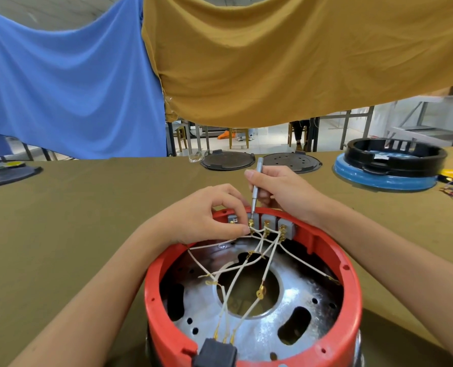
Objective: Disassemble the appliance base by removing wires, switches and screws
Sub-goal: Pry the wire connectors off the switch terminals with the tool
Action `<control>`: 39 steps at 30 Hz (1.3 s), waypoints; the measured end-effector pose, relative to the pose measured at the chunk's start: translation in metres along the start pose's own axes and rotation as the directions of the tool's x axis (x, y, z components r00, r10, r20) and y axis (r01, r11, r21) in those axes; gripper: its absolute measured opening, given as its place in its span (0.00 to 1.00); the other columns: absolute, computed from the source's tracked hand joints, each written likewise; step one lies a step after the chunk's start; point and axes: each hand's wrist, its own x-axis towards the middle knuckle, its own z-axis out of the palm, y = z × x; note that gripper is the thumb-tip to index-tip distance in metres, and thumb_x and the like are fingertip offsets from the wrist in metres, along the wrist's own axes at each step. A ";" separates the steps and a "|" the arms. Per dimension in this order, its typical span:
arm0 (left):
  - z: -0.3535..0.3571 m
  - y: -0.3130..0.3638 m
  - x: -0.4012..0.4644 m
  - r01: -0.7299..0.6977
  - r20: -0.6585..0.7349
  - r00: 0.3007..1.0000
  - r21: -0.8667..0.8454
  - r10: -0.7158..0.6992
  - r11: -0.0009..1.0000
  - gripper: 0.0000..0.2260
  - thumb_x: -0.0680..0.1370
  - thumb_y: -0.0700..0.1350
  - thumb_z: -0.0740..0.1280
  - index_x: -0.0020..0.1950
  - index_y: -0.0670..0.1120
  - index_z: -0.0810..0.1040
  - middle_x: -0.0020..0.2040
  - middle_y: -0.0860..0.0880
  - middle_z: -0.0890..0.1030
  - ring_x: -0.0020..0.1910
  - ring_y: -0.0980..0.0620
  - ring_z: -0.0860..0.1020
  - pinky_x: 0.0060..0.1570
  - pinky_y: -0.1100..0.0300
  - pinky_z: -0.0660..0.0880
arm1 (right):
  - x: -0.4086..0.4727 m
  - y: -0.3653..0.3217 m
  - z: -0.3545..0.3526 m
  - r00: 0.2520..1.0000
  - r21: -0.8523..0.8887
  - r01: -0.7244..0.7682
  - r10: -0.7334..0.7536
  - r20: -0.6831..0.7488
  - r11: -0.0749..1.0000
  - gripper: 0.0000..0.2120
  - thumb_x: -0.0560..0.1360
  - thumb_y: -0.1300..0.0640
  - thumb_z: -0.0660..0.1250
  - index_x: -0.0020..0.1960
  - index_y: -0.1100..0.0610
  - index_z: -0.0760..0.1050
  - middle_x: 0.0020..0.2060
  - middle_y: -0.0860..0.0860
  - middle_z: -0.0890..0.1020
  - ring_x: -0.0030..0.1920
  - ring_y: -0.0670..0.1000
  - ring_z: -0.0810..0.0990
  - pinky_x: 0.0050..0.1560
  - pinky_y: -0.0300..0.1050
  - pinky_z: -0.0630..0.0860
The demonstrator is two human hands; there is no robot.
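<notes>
— Where was the work sitting?

— On the olive counter, at six o'clock: the red appliance base, open side up, its metal plate crossed by white wires. At its twelve o'clock rim stood a row of grey switches with brass terminals.

— And the hands?

— Both at that rim. The left hand pinched a wire just beside a terminal; the right hand was wrapped round a slim grey screwdriver, tip down on the second switch from the left.

— So which step?

— Freeing a wire at a switch terminal, I'd judge — early on, since most wires were attached. The next move likely called for steady downward pressure on the tip while the left hand eased the connector off.
</notes>
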 end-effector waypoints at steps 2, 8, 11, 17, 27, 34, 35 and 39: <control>0.000 -0.001 0.001 -0.001 0.002 1.000 0.002 0.001 1.000 0.03 0.75 0.48 0.75 0.41 0.56 0.84 0.57 0.59 0.76 0.58 0.62 0.76 0.65 0.58 0.68 | 0.002 0.002 -0.001 0.999 0.024 -0.030 0.029 0.021 0.999 0.16 0.83 0.50 0.61 0.39 0.55 0.73 0.27 0.47 0.67 0.27 0.45 0.65 0.31 0.31 0.68; 0.000 -0.001 0.000 -0.012 0.014 1.000 0.004 0.012 1.000 0.04 0.74 0.50 0.75 0.41 0.59 0.84 0.57 0.60 0.76 0.60 0.61 0.75 0.65 0.60 0.67 | 0.002 0.004 -0.002 0.998 -0.017 -0.049 0.049 0.026 0.999 0.18 0.83 0.47 0.60 0.38 0.54 0.74 0.26 0.45 0.68 0.27 0.44 0.67 0.32 0.30 0.70; 0.001 -0.002 0.001 -0.017 0.007 1.000 0.007 0.017 1.000 0.03 0.74 0.51 0.75 0.41 0.58 0.84 0.58 0.60 0.76 0.59 0.61 0.76 0.65 0.59 0.67 | 0.000 0.004 -0.001 1.000 0.026 -0.004 0.004 -0.012 1.000 0.17 0.83 0.48 0.61 0.39 0.55 0.74 0.26 0.46 0.68 0.28 0.46 0.67 0.33 0.34 0.69; 0.002 -0.002 0.001 -0.019 0.001 1.000 0.006 0.019 1.000 0.02 0.72 0.55 0.73 0.40 0.59 0.83 0.57 0.62 0.75 0.60 0.61 0.75 0.67 0.55 0.69 | -0.003 0.003 -0.001 0.998 -0.025 0.054 -0.054 -0.026 0.998 0.16 0.83 0.48 0.61 0.40 0.55 0.74 0.28 0.49 0.69 0.31 0.50 0.67 0.37 0.42 0.67; 0.001 -0.004 0.002 -0.033 0.013 0.999 -0.015 0.033 0.999 0.02 0.73 0.53 0.74 0.40 0.60 0.83 0.55 0.64 0.75 0.59 0.61 0.76 0.63 0.59 0.67 | 0.003 0.007 -0.003 0.998 0.076 -0.044 0.040 0.057 0.996 0.17 0.83 0.46 0.61 0.40 0.55 0.75 0.26 0.46 0.68 0.28 0.46 0.67 0.33 0.32 0.71; 0.001 -0.003 0.001 -0.040 0.020 0.999 -0.043 0.041 0.998 0.02 0.72 0.53 0.73 0.40 0.60 0.83 0.56 0.64 0.75 0.60 0.61 0.75 0.65 0.60 0.68 | -0.001 0.007 -0.004 0.999 0.070 -0.049 0.047 0.023 0.996 0.17 0.83 0.47 0.60 0.42 0.56 0.75 0.25 0.45 0.70 0.27 0.44 0.68 0.32 0.30 0.71; 0.001 -0.002 0.001 -0.041 0.020 0.999 -0.048 0.042 0.998 0.01 0.72 0.53 0.73 0.40 0.59 0.83 0.56 0.64 0.75 0.60 0.61 0.76 0.65 0.59 0.68 | -0.001 0.007 -0.004 0.999 0.063 -0.050 0.049 0.019 0.997 0.17 0.83 0.47 0.60 0.42 0.56 0.75 0.25 0.45 0.70 0.27 0.44 0.69 0.32 0.30 0.70; 0.001 -0.003 0.001 -0.034 0.024 0.999 -0.050 0.035 0.998 0.02 0.73 0.52 0.73 0.41 0.58 0.84 0.57 0.63 0.75 0.61 0.60 0.75 0.67 0.57 0.68 | -0.003 0.005 -0.003 0.999 0.058 -0.046 0.046 0.013 0.997 0.17 0.83 0.48 0.60 0.42 0.57 0.75 0.25 0.45 0.70 0.26 0.44 0.68 0.31 0.30 0.70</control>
